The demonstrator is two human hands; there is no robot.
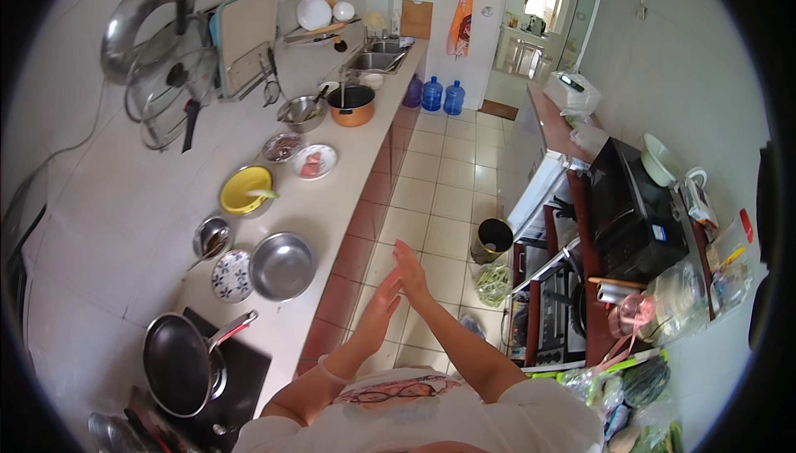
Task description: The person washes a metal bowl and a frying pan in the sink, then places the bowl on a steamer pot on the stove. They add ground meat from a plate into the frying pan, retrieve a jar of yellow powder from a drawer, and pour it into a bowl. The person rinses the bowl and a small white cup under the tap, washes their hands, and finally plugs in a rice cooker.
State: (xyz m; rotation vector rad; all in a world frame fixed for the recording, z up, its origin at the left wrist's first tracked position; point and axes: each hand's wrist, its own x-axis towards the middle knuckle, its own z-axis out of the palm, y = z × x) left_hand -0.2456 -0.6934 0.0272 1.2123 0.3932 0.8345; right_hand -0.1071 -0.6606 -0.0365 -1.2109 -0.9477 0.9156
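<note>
My left hand (382,303) and my right hand (409,271) meet in front of my body, above the floor tiles. Their fingers are stretched out and touch or nearly touch at the palms; nothing shows in either. To their left, on the worktop (329,223), stands a wide steel bowl (283,266) that looks bare inside. Beside it lies a blue-patterned plate (232,276). A small steel bowl (212,238) holds dark sauce and a utensil. Behind them is a yellow basin (244,188) with a pale green-tipped vegetable (261,193) in it.
A frying pan (177,363) rests on the black cooktop (249,369). Farther back are a plate of meat (314,163), an orange pot (352,114) and a sink (374,62). At right are a waste bin (492,241), a bag of green beans (494,285) and a microwave (634,216).
</note>
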